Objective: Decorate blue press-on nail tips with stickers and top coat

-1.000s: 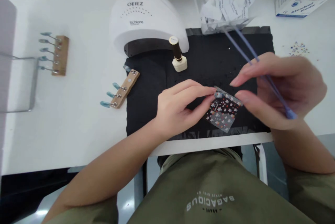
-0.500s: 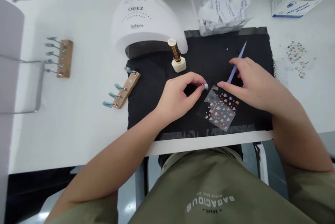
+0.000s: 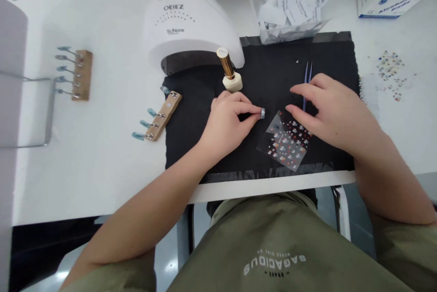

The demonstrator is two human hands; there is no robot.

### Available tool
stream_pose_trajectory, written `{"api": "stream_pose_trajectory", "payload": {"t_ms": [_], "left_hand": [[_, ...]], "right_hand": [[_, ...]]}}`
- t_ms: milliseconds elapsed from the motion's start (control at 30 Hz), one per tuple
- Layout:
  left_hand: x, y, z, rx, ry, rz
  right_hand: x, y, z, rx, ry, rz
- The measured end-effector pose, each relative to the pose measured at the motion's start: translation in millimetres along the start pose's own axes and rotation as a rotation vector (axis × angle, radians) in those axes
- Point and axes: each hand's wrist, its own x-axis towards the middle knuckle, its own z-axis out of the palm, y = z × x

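My left hand [image 3: 227, 121] pinches a small blue-grey false nail [image 3: 262, 113] between thumb and index finger, above the black mat [image 3: 191, 114]. My right hand [image 3: 329, 108] is to its right, with thumb and index fingertips apart and nothing between them. Blue-violet tweezers [image 3: 308, 73] pass beneath the right index finger, tips pointing away from me. They appear tucked in the hand, though the curled fingers hide the grip. Below both hands lies a clear sticker sheet [image 3: 287, 142] with small white, red and orange designs. A cream polish bottle [image 3: 232, 82] with a gold cap stands behind my left hand.
A white nail lamp [image 3: 194, 23] stands at the back. Wooden stands [image 3: 165, 117] [image 3: 82, 76] hold blue-green false nails on the left. At the back right are a clear bin [image 3: 290, 32] of alcohol pads, an alcohol-pad box [image 3: 385, 3] and scattered small gems [image 3: 391, 67].
My left hand has drawn slightly left with the false nail, turning it. The tweezers have swung more upright and now show both prongs; the right index finger has stretched further left.
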Motion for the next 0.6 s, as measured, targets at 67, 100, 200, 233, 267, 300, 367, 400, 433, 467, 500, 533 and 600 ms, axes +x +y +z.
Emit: {"api": "stream_pose_trajectory", "payload": {"t_ms": [67,100,200,233,267,300,367,400,433,467,500,533,600], "left_hand": [[-1,2,-1.7,-0.010,0.001,-0.018],[-1,2,-2.5,-0.020,0.004,-0.023],[1,1,-6.7,-0.047,-0.009,-0.037],[2,2,-9.4,-0.051,-0.029,-0.044],[2,3,-13.1,-0.047,-0.057,-0.051],[2,5,-18.0,-0.028,-0.094,-0.054],[-4,15,-31.0,0.079,-0.189,-0.035],[-10,22,-38.9,0.164,-0.234,-0.013],[-18,29,-47.6,0.264,-0.266,0.018],[-27,36,-56.7,0.348,-0.273,0.050],[-37,42,-66.2,0.397,-0.235,0.068],[-47,45,-75.8,0.408,-0.158,0.076],[-63,40,-94.4,0.358,0.112,0.087]], "right_hand": [[0,-5,2,0.042,-0.005,-0.064],[0,-8,3,0.056,-0.015,-0.090],[0,-11,5,0.096,-0.021,-0.127],[-1,-11,5,0.114,-0.005,-0.131],[-1,-10,5,0.132,0.020,-0.131],[-2,-10,3,0.150,0.056,-0.127],[-4,-9,0,0.177,0.145,-0.124],[-5,-9,-1,0.185,0.185,-0.126],[-6,-9,-3,0.189,0.217,-0.127],[-8,-10,-4,0.192,0.248,-0.136],[-9,-10,-5,0.198,0.273,-0.149],[-10,-12,-6,0.203,0.292,-0.160],[-13,-14,-7,0.216,0.320,-0.172]]}}
